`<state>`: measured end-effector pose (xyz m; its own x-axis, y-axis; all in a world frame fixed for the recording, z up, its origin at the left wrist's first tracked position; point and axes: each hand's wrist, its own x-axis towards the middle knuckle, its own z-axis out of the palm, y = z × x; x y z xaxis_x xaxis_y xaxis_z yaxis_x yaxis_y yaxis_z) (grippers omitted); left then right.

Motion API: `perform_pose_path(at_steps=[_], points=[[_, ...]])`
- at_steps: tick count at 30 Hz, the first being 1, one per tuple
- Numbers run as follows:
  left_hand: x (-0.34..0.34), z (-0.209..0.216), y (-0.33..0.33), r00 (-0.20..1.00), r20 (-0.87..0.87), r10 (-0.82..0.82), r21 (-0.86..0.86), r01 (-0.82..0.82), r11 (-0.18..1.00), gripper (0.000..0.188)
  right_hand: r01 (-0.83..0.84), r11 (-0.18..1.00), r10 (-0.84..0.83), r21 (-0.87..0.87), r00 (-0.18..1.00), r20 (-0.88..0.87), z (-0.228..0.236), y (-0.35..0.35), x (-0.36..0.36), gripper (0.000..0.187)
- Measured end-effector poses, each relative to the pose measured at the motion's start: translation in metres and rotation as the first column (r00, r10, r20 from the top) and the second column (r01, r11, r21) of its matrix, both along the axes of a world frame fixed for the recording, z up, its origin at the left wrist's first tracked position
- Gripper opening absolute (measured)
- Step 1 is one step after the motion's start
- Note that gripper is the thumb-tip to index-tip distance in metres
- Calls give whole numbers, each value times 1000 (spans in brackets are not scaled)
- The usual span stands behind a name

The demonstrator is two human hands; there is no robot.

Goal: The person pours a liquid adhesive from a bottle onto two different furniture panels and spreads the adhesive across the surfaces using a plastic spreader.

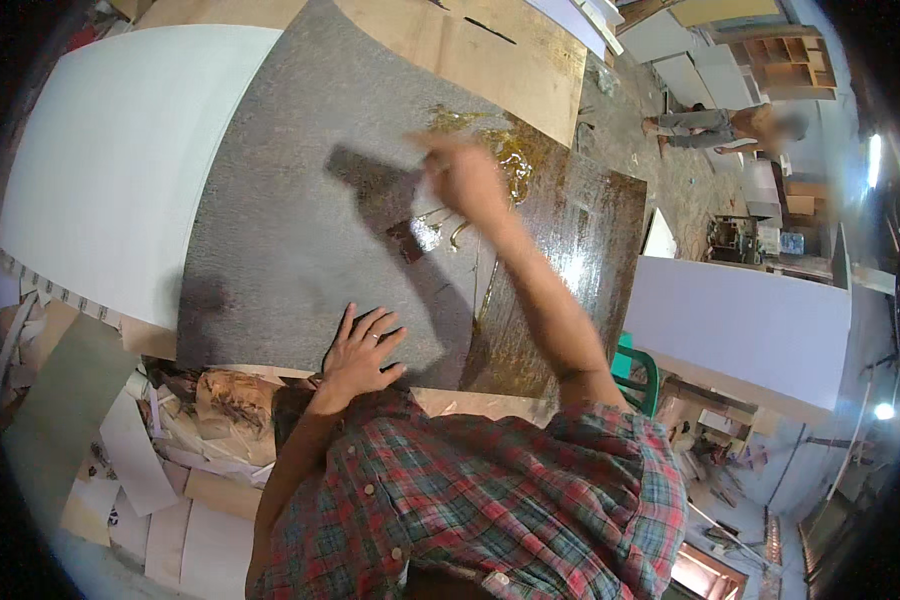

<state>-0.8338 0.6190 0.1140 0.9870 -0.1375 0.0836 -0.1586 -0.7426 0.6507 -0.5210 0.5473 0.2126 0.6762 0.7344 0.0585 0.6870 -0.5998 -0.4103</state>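
Note:
A dark grey sheet lies on the work surface before me. Shiny amber-brown glue coats its right side and pools thickly near the top. Above the sheet, my right hand is closed and smeared by motion. It grips what looks like a small pale flat spreader, wet and brown-stained at its lower edge; blur hides its full shape. Threads of glue hang beside it. My left hand rests on the sheet's near edge, palm down, fingers spread, a ring on one finger.
A white panel is at left, a plywood sheet beyond. Offcuts pile up at lower left. Right are a white-topped table and a green chair. Another person stands farther off at upper right.

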Motion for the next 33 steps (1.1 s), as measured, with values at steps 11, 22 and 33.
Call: perform_pose_path(at_steps=[11,22,33], points=[[-5,-10,-2,1000,-5,3,6,-3,1000,59,197,956,-153,-218,967,202,-55,-160,147,26],[-10,-12,-1,1000,23,-4,0,4,1000,60,177,946,-163,-271,984,72,-26,-187,-110,30],[-9,-12,6,997,-2,-73,4,73,997,54,219,914,-227,-341,974,17,-18,-203,-288,41]])
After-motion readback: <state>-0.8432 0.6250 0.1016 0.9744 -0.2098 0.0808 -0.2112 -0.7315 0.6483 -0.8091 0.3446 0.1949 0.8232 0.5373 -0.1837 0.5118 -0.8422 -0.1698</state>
